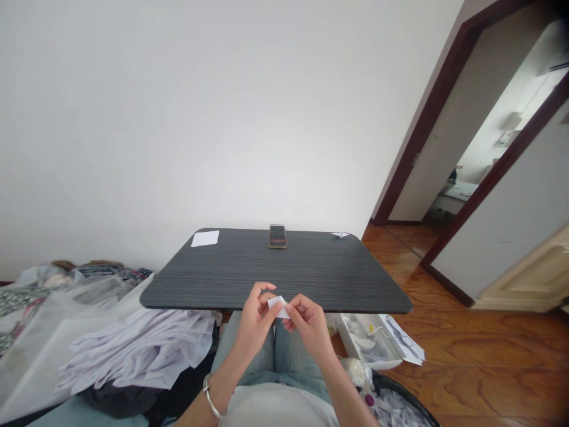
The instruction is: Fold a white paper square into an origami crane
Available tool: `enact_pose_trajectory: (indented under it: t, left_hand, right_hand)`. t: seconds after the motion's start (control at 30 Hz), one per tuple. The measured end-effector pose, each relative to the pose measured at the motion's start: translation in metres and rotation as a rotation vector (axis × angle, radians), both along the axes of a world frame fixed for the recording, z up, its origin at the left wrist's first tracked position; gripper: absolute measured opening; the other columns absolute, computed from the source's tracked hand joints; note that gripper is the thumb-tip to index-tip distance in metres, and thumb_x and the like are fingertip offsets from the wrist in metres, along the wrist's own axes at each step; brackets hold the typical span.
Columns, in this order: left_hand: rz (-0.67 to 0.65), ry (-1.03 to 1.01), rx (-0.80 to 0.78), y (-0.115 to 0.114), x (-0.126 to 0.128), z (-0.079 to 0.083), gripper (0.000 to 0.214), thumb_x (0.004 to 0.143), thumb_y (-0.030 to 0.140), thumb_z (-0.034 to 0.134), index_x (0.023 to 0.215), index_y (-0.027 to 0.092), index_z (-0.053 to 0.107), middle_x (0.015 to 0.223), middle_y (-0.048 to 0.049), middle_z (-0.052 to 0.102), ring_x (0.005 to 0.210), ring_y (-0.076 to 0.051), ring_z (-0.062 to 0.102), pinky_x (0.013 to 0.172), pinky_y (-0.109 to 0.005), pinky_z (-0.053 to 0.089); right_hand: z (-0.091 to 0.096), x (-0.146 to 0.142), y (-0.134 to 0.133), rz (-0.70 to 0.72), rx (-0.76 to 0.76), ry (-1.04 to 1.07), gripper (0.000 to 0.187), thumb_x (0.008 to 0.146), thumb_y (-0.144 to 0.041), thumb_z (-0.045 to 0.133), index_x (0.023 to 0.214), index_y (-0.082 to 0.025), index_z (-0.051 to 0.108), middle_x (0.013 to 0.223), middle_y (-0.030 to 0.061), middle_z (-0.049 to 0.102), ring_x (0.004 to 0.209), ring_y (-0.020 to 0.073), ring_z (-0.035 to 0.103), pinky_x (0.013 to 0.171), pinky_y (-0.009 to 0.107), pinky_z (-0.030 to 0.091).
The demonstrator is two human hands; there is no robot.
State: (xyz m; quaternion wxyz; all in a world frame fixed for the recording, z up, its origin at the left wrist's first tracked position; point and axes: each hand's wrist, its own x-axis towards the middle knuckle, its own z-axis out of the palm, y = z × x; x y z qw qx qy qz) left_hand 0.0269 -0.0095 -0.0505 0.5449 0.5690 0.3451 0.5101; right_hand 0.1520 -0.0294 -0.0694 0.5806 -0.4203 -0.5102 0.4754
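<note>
My left hand (255,323) and my right hand (309,325) meet in front of me, just past the near edge of a dark grey table (222,279). Both pinch a small folded piece of white paper (278,306) between fingertips and thumbs. A silver bracelet (211,398) sits on my left wrist. Below the hands are my lap and jeans.
On the table's far side lie a white sheet (205,238) at the left, a phone (278,236) in the middle and a small folded paper figure (341,235) at the right. A heap of white paper (142,347) lies at my left. A box (377,344) stands on the wooden floor at right, near a doorway (484,172).
</note>
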Motion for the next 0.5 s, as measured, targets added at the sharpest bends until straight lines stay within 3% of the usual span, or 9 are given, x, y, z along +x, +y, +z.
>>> enact_pose_trajectory:
  t: [0.3,0.5]
  left_hand:
    - [0.064,-0.035,0.010,0.0003,0.0026,0.0009,0.032,0.071,0.030,0.064,0.094,0.018,0.045,0.057,0.0075,0.047,0.053,-0.010,0.047,0.053,-0.021,0.036]
    - [0.038,-0.030,-0.002,0.0027,0.0006,0.0009,0.033,0.070,0.031,0.064,0.095,0.018,0.047,0.055,0.0083,0.045,0.048,-0.009,0.044,0.050,-0.020,0.035]
  right_hand:
    - [0.0002,-0.0032,-0.0029,-0.009,0.000,-0.081,0.033,0.078,-0.048,0.057,0.064,-0.019,0.051,0.052,-0.0012,0.056,0.047,0.0118,0.052,0.046,0.021,0.042]
    - [-0.0001,-0.0021,-0.0030,0.019,0.003,-0.089,0.033,0.078,-0.048,0.057,0.064,-0.019,0.050,0.053,-0.0015,0.056,0.047,0.0117,0.053,0.045,0.021,0.042]
